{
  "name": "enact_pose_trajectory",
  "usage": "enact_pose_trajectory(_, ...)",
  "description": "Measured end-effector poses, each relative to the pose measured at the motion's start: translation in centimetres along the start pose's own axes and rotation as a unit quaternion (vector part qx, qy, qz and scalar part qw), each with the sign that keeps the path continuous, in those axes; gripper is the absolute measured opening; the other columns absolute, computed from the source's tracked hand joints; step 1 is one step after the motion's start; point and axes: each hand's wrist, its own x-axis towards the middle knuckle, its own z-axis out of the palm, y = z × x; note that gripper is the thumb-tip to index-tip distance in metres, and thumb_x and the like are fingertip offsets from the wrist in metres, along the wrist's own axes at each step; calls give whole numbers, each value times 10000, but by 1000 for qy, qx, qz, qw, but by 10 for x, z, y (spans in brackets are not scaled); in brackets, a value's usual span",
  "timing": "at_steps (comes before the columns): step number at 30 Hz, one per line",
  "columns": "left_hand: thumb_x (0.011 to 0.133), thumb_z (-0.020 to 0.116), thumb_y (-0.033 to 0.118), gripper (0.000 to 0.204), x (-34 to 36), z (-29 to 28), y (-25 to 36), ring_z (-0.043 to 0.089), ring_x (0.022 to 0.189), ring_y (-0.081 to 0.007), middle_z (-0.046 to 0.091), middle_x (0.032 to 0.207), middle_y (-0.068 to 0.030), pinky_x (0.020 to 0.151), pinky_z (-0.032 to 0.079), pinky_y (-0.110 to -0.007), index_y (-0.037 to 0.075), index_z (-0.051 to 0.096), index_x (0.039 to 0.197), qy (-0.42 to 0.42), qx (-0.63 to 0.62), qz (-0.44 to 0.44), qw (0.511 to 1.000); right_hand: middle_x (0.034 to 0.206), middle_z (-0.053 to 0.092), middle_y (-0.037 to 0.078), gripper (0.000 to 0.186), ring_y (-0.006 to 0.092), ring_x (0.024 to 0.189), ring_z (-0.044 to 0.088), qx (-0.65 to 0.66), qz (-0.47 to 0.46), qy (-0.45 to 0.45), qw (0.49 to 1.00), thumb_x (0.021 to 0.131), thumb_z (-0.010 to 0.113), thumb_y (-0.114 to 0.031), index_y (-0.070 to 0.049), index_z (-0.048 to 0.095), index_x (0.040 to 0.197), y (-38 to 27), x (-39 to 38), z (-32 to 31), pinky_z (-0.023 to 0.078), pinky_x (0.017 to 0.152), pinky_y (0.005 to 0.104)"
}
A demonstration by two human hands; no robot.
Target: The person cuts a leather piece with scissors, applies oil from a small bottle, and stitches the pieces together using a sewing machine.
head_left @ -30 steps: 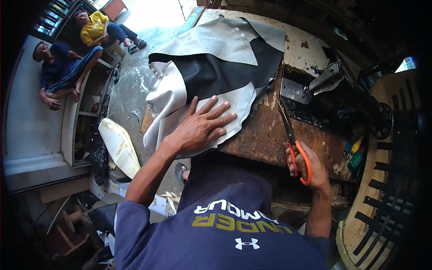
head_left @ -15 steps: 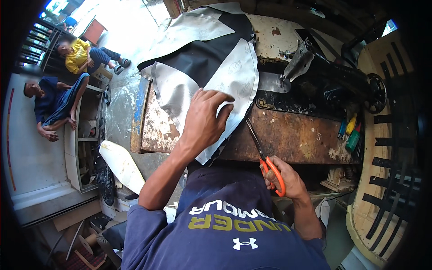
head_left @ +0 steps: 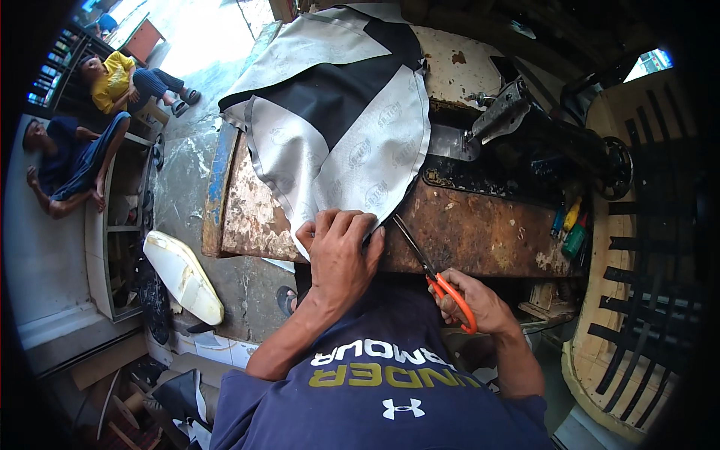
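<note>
My left hand (head_left: pixel 337 262) grips the lower edge of the sewn black and silvery-grey material (head_left: pixel 367 165), fingers curled over it near the front of the worn wooden bench (head_left: pixel 487 225). The material's backing shows pale grey with printed marks. My right hand (head_left: pixel 480 304), lower and to the right, is closed round scissors (head_left: pixel 455 292) with orange handles. Their dark blades point up and left, the tips at the material's right edge, just right of my left fingers.
A black sewing machine (head_left: pixel 570 157) stands at the right, with screwdrivers (head_left: pixel 574 232) beside it and a strapped wooden frame (head_left: pixel 630 330) beyond. A foam pad (head_left: pixel 180 274) is at the left. Two people (head_left: pixel 64 161), one in yellow (head_left: pixel 112 82), sit at upper left.
My left hand has moved down from lying spread on the material to gripping its lower edge. The material has shifted and turned. The scissors have moved down and left toward its edge.
</note>
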Motion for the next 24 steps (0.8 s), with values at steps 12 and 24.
enact_pose_trajectory(12,854,799,166,238,-3,16,-7,630,1000,-284,698,1005,-54,957,359,-448,133,743,1083,1,-14,-53,998,987,688,27,336,79,832,645,15,2,-5,1000,1040,742,-213,-28,573,1264,6,3,-2,567,742,270)
enact_pose_trajectory(24,830,730,97,139,-23,19,-3,636,964,-190,646,970,-1,936,324,-434,128,679,955,89,47,90,991,975,671,23,441,78,867,628,-61,-7,-6,998,967,841,-243,-5,591,1241,0,4,15,541,769,261)
